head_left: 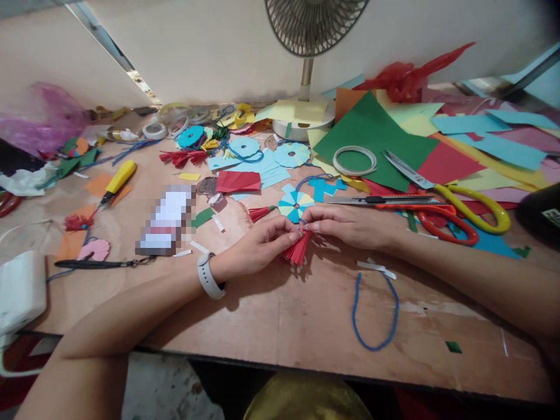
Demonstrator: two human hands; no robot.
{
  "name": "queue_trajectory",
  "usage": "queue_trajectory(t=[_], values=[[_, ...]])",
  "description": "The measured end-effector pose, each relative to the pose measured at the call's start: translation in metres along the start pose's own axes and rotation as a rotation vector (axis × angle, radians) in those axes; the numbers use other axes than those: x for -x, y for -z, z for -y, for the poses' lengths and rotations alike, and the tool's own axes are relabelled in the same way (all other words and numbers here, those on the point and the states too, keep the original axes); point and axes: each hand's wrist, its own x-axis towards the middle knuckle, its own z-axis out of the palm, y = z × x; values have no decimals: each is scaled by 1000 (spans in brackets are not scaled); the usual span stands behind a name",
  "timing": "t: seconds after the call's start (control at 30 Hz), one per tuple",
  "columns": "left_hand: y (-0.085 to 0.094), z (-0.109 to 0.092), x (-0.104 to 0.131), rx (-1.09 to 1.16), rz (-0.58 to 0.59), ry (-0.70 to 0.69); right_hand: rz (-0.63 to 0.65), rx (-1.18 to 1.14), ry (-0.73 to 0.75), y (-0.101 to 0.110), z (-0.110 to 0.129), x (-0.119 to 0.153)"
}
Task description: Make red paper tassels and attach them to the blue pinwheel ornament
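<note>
My left hand (273, 238), with a white watch (210, 276) on its wrist, pinches the top of a red paper tassel (296, 252). From the other side my right hand (330, 224) meets it, its fingertips closed at the same spot. Between the fingers the tassel's tip is mostly hidden. Just beyond them lies a blue and yellow paper disc (292, 203), with blue yarn rising behind it. A second red tassel (261, 213) rests to the left of the disc. Nearer me, a loop of blue yarn (375, 348) lies on the wooden table (262, 326).
Yellow-handled scissors (476, 205), orange-handled scissors (455, 230) and a cutter knife (376, 200) lie to the right. Coloured paper sheets (376, 131) pile up behind. A phone (166, 220) and a yellow-handled tool (118, 179) lie left. A fan (315, 26) stands at the back.
</note>
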Motion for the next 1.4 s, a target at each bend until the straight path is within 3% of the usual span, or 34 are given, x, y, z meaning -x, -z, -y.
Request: queue_trajectory(t=[0.23,0.47,0.6,0.87,0.93,1.07,1.1,1.27,1.4], values=[[2,3,-1,27,-47,-23,7,-72,-2,0,4,2],[2,-6,3,-379,-122,-166,-6,-56,30,-3,1,2],[-3,-10,7,-631,-175,-299,-13,-64,-34,-4,3,2],[-6,2,8,-995,-250,-350,-19,-314,-44,-18,-1,3],[-6,3,7,-1015,-254,-354,-87,-328,-21,-19,-6,1],[-5,-3,9,-893,-230,-356,-393,-302,31,-12,-11,-2],[-5,-5,9,-824,-212,-367,-400,-277,11,-10,-11,-2],[-4,-6,6,-278,-239,-288,-143,-200,-30,-11,-9,0],[-3,-1,1,159,-234,-158,-360,-351,192,-19,-21,-2]])
